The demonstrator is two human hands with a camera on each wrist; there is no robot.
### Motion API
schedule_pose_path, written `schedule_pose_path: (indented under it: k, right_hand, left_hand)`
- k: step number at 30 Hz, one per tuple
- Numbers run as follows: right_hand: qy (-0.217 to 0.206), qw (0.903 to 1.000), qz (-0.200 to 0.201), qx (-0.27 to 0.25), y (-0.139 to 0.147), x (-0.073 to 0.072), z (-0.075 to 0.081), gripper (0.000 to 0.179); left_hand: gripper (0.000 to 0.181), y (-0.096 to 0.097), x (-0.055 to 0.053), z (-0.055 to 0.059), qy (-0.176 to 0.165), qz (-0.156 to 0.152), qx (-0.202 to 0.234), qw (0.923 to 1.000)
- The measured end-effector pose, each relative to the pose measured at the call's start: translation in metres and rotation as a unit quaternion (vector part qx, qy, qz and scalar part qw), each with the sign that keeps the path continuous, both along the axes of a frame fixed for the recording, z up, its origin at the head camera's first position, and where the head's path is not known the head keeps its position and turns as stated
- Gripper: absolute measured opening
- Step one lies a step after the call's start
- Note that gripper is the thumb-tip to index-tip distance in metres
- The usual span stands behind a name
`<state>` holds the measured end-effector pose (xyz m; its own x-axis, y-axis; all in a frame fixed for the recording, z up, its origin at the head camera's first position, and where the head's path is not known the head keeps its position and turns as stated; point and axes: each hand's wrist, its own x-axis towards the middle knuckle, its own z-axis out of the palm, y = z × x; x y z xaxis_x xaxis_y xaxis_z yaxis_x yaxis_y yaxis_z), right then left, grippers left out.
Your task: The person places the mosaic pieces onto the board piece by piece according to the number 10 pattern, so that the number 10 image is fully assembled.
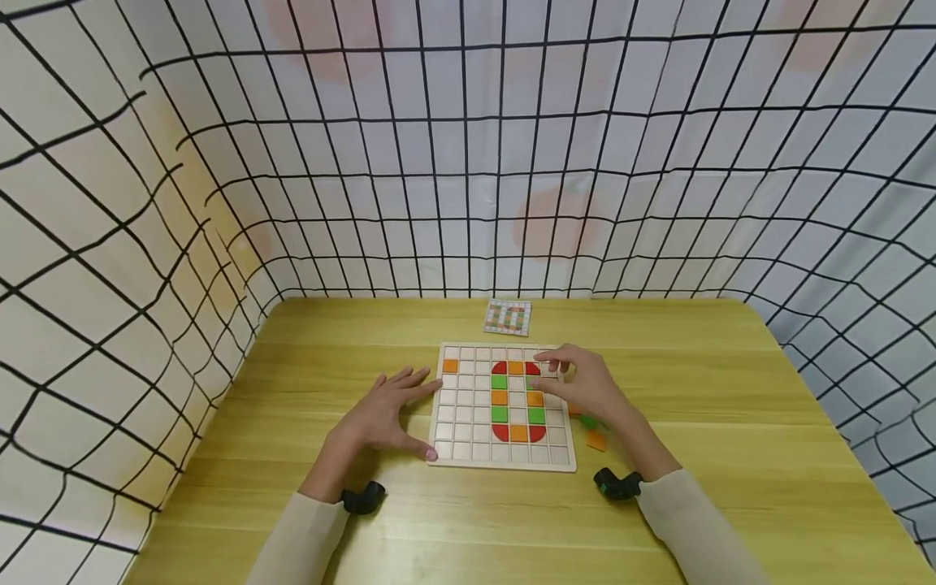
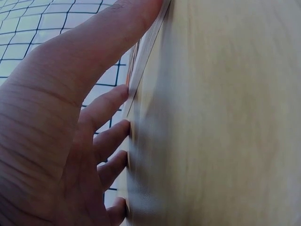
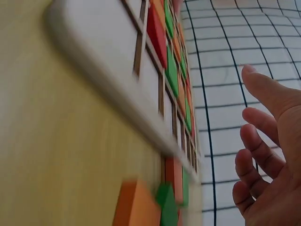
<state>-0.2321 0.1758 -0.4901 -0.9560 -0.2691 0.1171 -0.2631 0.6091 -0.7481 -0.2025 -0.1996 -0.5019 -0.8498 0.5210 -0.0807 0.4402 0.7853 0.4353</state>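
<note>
A pale wooden grid board (image 1: 468, 455) lies on the table with coloured tiles set in its squares. Red rounded corners, green squares and orange squares form an upright ring on its right half, and a lone orange tile (image 1: 450, 366) sits at the upper left. My left hand (image 1: 380, 413) is spread at the board's left side, thumb on the lower left corner and fingertips at the edge. Over the board's upper right hovers my right hand (image 1: 588, 383), thumb and fingers apart; nothing shows between them in the right wrist view, where the hand (image 3: 273, 155) appears beside the board.
Behind the board lies a small pattern card (image 1: 508, 318) with a printed grid. Loose orange (image 1: 595, 440) and green (image 1: 588, 422) pieces lie just right of the board, partly under my right forearm. White sheeting with black netting (image 1: 468, 146) encloses the table's back and sides.
</note>
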Motion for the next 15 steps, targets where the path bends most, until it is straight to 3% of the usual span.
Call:
schedule_pose_path:
  k: [15]
  right_hand:
    - [0.015,0.9969,-0.022,0.074,0.083,0.034,-0.019,0.048]
  left_hand:
    - [0.117,-0.001,-0.001,-0.001,0.000,0.000,-0.002,1.0000]
